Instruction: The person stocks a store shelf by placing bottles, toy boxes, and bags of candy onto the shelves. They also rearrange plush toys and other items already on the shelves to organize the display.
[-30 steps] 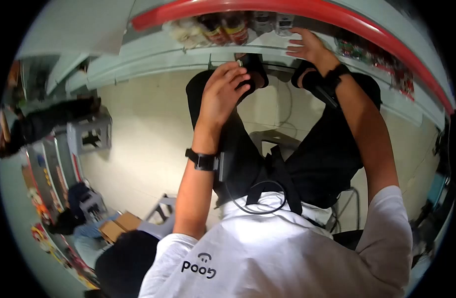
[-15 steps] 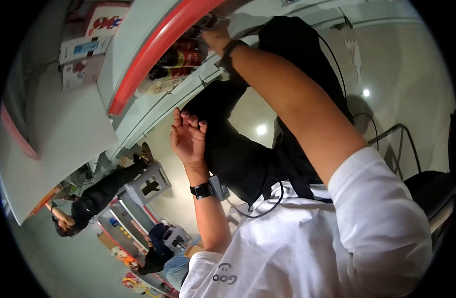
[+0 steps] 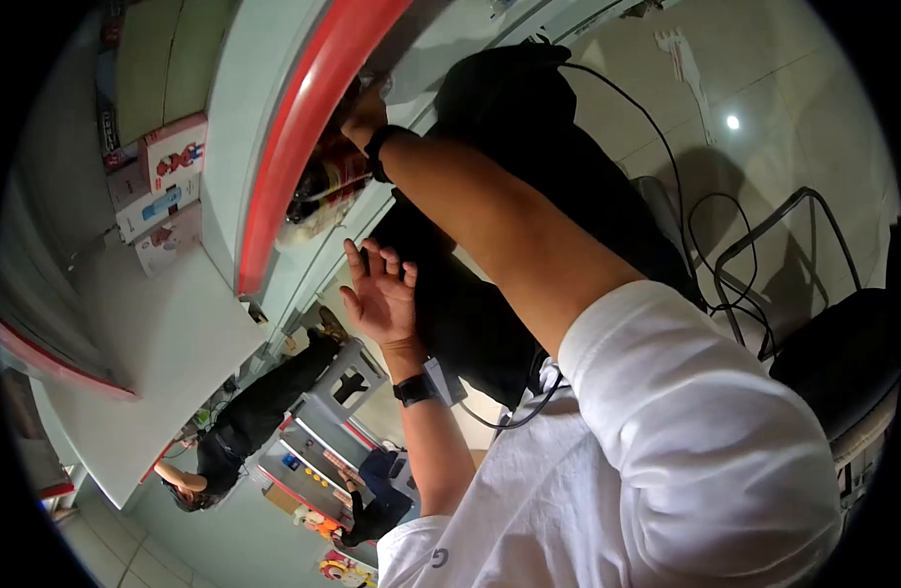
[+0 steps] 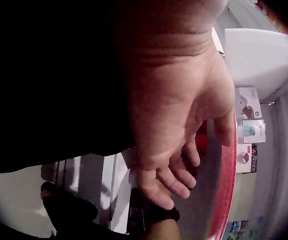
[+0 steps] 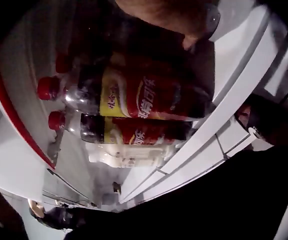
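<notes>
1. One red-rimmed shelf (image 3: 301,108) holds cola bottles (image 5: 149,97); the reach inside appears made, no bottle yet withdrawn.
2. Side by side, the bottles' long axes cross the right wrist view, caps toward the red rim (image 5: 15,123).
3. Left hand (image 3: 384,304), fingers relaxed, empty; right hand (image 3: 365,110) near bottles, grip indiscernible.

grey stool (image 3: 323,402), black cable (image 3: 656,127), stacked boxes (image 3: 158,204)

The left hand (image 3: 383,299) is turned palm up, fingers loosely bent and slightly parted, thumb out to the side, above a raised left forearm (image 3: 433,446). The right arm (image 3: 495,220) slants across the body's front; the right hand's (image 3: 365,110) fingers are partly hidden
</notes>
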Action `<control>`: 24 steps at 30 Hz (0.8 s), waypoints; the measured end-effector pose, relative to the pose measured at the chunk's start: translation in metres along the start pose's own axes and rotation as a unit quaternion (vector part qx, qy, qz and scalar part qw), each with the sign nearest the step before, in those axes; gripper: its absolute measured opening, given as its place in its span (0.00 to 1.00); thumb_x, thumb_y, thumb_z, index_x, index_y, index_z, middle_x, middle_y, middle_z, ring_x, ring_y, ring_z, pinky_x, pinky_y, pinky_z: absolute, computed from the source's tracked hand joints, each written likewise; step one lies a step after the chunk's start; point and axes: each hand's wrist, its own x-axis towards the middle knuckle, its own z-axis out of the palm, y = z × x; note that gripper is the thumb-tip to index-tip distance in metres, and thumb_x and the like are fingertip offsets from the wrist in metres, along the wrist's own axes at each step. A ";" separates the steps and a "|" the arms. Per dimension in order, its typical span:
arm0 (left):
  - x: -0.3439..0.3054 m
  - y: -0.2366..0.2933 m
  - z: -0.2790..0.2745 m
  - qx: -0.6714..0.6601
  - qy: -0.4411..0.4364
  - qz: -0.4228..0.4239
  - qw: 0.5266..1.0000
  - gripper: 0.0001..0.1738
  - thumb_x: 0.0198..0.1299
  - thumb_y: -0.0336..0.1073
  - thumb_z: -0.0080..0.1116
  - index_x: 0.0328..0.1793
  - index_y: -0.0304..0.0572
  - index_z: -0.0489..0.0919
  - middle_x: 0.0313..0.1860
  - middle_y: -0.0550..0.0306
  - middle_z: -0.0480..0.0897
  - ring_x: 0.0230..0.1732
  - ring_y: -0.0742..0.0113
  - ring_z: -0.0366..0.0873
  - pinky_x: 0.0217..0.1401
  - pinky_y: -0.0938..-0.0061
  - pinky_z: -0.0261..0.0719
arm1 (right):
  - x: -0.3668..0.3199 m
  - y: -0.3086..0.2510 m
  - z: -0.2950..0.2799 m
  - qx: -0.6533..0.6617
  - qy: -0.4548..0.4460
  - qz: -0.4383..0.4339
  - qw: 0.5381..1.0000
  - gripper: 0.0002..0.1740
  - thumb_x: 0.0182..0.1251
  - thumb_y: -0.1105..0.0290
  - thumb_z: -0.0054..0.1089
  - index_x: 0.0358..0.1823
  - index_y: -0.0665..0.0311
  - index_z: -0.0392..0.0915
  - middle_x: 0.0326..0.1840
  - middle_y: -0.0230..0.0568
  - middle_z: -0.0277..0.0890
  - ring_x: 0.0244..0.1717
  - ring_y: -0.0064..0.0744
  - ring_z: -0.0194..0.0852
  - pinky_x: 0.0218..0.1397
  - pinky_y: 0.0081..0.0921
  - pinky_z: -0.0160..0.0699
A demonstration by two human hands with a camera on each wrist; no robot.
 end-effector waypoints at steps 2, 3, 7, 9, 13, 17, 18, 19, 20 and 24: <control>0.005 -0.002 0.002 0.000 -0.007 -0.017 1.000 0.35 0.64 0.51 0.53 0.74 0.53 0.58 0.69 0.54 0.64 0.65 0.56 0.64 0.65 0.49 0.64 | 0.004 -0.009 0.002 0.169 -0.004 0.041 0.985 0.44 0.60 0.66 0.54 0.75 0.60 0.40 0.43 0.58 0.78 0.44 0.52 0.79 0.48 0.37 0.76; 0.006 -0.003 0.002 0.000 -0.009 -0.019 1.000 0.35 0.64 0.51 0.53 0.74 0.53 0.58 0.69 0.54 0.64 0.65 0.56 0.64 0.65 0.49 0.64 | 0.005 -0.008 -0.001 0.170 -0.002 0.039 0.985 0.44 0.60 0.66 0.54 0.75 0.60 0.40 0.43 0.58 0.78 0.44 0.52 0.79 0.48 0.37 0.76; 0.007 -0.002 0.004 0.002 -0.008 -0.026 1.000 0.36 0.64 0.51 0.53 0.75 0.54 0.56 0.70 0.54 0.63 0.66 0.55 0.64 0.65 0.48 0.64 | -0.001 -0.014 -0.008 0.021 -0.122 -0.038 0.992 0.51 0.58 0.68 0.55 0.75 0.59 0.30 0.47 0.63 0.76 0.47 0.53 0.78 0.55 0.39 0.73; 0.006 -0.002 0.004 0.000 -0.004 -0.030 1.000 0.37 0.63 0.52 0.53 0.76 0.55 0.56 0.70 0.53 0.63 0.66 0.55 0.64 0.65 0.48 0.64 | 0.025 0.022 0.030 0.272 -0.116 0.062 0.953 0.59 0.53 0.72 0.59 0.74 0.64 0.20 0.46 0.67 0.75 0.48 0.56 0.77 0.55 0.41 0.73; 0.004 -0.001 0.001 -0.007 0.003 -0.015 1.000 0.38 0.63 0.52 0.54 0.76 0.55 0.55 0.70 0.53 0.64 0.66 0.54 0.64 0.64 0.48 0.65 | 0.022 0.021 0.024 0.243 -0.113 0.050 0.962 0.62 0.52 0.70 0.61 0.73 0.67 0.17 0.48 0.67 0.74 0.49 0.59 0.75 0.52 0.42 0.75; 0.003 -0.002 0.002 -0.012 -0.006 -0.018 1.000 0.38 0.63 0.52 0.55 0.76 0.55 0.56 0.70 0.53 0.64 0.66 0.54 0.64 0.65 0.47 0.65 | 0.022 0.020 0.023 0.254 -0.102 0.006 0.962 0.62 0.53 0.66 0.63 0.73 0.65 0.17 0.52 0.66 0.72 0.51 0.58 0.74 0.52 0.41 0.74; 0.004 -0.002 0.003 -0.018 -0.016 -0.021 1.000 0.37 0.62 0.51 0.55 0.75 0.53 0.56 0.70 0.53 0.63 0.66 0.55 0.63 0.65 0.48 0.63 | 0.023 0.021 0.023 0.259 -0.099 -0.003 0.961 0.63 0.53 0.65 0.63 0.73 0.65 0.17 0.53 0.66 0.72 0.52 0.58 0.73 0.52 0.41 0.73; 0.004 -0.002 0.004 -0.023 -0.026 -0.025 0.999 0.37 0.62 0.50 0.56 0.75 0.52 0.57 0.70 0.54 0.62 0.67 0.56 0.62 0.66 0.49 0.62 | 0.026 0.024 0.026 0.271 -0.096 -0.012 0.958 0.63 0.54 0.63 0.64 0.73 0.65 0.17 0.53 0.66 0.71 0.52 0.58 0.73 0.52 0.41 0.73; 0.004 -0.002 0.003 -0.024 -0.027 -0.024 0.999 0.37 0.62 0.50 0.56 0.75 0.52 0.57 0.70 0.54 0.62 0.67 0.56 0.62 0.66 0.49 0.62 | 0.031 0.029 0.032 0.294 -0.093 -0.026 0.951 0.63 0.54 0.62 0.64 0.73 0.64 0.17 0.54 0.66 0.71 0.53 0.58 0.73 0.52 0.41 0.73; 0.002 -0.001 0.000 -0.026 -0.022 -0.016 0.999 0.37 0.62 0.51 0.56 0.75 0.53 0.57 0.70 0.53 0.64 0.66 0.54 0.64 0.66 0.48 0.63 | 0.040 0.033 0.045 0.337 -0.092 -0.012 0.937 0.62 0.57 0.57 0.62 0.73 0.62 0.15 0.57 0.64 0.70 0.54 0.57 0.72 0.54 0.39 0.72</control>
